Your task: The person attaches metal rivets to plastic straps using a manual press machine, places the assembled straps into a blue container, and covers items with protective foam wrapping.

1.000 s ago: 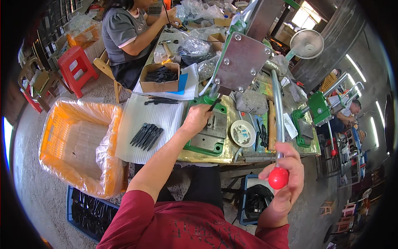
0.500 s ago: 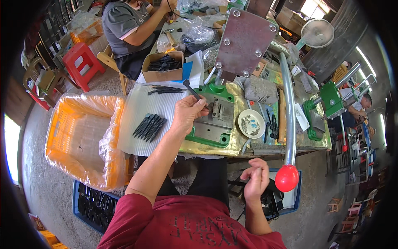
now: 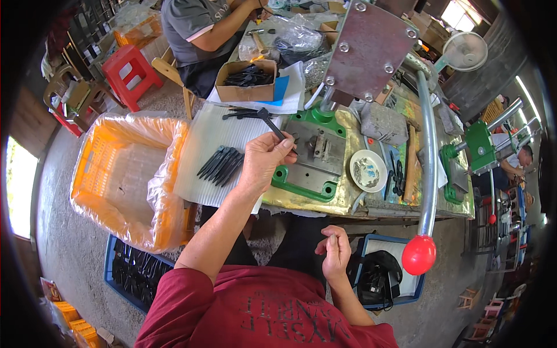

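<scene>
My left hand point(image 3: 262, 161) pinches a slim black bar with a wider head point(image 3: 270, 123) between thumb and fingers. It tilts up and left, beside the green-based hand press point(image 3: 303, 185), left of the small metal fixture point(image 3: 319, 146) on the press bed. My right hand point(image 3: 336, 250) hangs above my lap with its fingers curled in, and nothing shows in it. To its right is the red ball point(image 3: 419, 255) of the press lever, not touched. Left of my left hand, a row of similar black bars point(image 3: 221, 165) lies on a white foam sheet point(image 3: 194, 153), with more black bars point(image 3: 246, 113) farther back.
A plastic-lined orange crate point(image 3: 81, 180) stands at the left. A cardboard box point(image 3: 246, 91) of black pieces is farther back, near a seated person point(image 3: 203, 35). Right of the press are a white dish point(image 3: 368, 184) and a stone block point(image 3: 384, 126). Blue bins point(image 3: 110, 278) sit below.
The whole view has shifted, the bench sliding right in it. My left hand still holds the black bar near the press. My right hand has moved slightly left relative to the lever ball.
</scene>
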A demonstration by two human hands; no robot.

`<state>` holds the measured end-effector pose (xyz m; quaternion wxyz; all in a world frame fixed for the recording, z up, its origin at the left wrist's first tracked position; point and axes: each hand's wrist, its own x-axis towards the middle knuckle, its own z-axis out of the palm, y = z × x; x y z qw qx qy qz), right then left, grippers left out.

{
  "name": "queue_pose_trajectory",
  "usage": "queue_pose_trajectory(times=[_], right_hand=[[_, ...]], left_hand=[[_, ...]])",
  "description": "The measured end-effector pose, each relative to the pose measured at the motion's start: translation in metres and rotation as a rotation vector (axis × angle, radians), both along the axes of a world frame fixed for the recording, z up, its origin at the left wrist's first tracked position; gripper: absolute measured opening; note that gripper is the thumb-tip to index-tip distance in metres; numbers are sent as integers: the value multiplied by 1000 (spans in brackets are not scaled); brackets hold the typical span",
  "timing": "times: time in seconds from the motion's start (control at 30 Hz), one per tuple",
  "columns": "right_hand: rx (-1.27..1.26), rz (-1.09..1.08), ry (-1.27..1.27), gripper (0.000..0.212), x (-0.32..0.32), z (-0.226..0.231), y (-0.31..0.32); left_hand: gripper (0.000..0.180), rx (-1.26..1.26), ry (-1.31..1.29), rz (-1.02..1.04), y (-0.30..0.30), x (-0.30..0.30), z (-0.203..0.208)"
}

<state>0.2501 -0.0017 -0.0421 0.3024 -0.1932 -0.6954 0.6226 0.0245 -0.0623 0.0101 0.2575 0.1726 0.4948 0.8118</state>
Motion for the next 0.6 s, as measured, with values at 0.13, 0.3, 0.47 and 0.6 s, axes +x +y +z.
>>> queue_pose_trajectory(times=[0.13, 0.3, 0.47, 0.6], right_hand=[[28, 34, -60, 20, -1, -5, -1], [0, 34, -43, 19, -5, -5, -4], [16, 14, -74, 21, -4, -6, -4], [1, 28, -69, 20, -5, -4, -7]], left_hand=[[15, -32, 9, 31, -11, 0, 1], [14, -181, 176, 60, -39, -14, -1], [11, -658, 540, 222, -83, -41, -16], [17, -1017, 823, 302, -106, -38, -19]])
